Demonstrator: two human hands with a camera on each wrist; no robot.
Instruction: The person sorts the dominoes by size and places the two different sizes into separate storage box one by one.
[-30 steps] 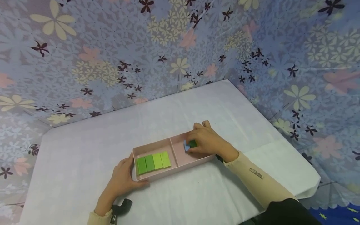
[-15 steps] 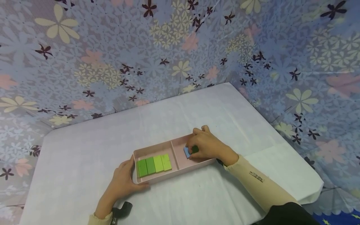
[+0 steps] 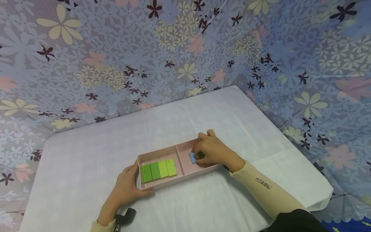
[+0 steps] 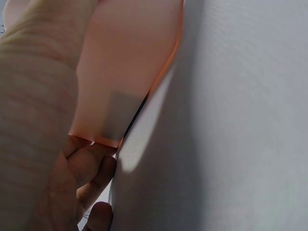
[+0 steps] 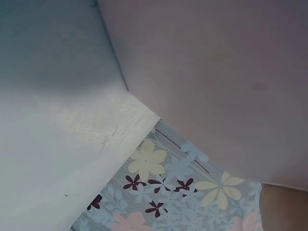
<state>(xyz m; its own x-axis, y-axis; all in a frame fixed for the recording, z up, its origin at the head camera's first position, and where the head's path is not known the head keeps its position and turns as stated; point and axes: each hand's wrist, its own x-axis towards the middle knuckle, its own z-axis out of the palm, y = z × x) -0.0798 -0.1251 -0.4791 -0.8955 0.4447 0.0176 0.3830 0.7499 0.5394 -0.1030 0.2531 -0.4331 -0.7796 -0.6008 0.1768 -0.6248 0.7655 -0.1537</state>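
Note:
A pink two-part tray (image 3: 188,169) lies on the white-covered table. My left hand (image 3: 124,187) grips its left end, thumb along the near wall; in the left wrist view curled fingers (image 4: 91,168) meet the tray's end. In the left compartment, two green blocks (image 3: 151,172) and two lime blocks (image 3: 167,168) lie side by side. Over the right compartment, my right hand (image 3: 215,150) pinches the right edge of a blue block (image 3: 192,157), low at the tray floor. A dark green block (image 3: 201,155) shows between its thumb and fingers, mostly hidden.
A divider (image 3: 180,159) separates the compartments. The white tablecloth (image 3: 139,129) surrounds the tray, with flowered fabric (image 3: 185,48) hanging behind the table. A black strap piece (image 3: 126,217) is at the left wrist. The right wrist view shows mainly the tray's wall (image 5: 207,72) up close.
The blue block has gone from raised and tilted to lying nearly flat in the right compartment, with my right fingers still at it. The left hand keeps its place on the tray.

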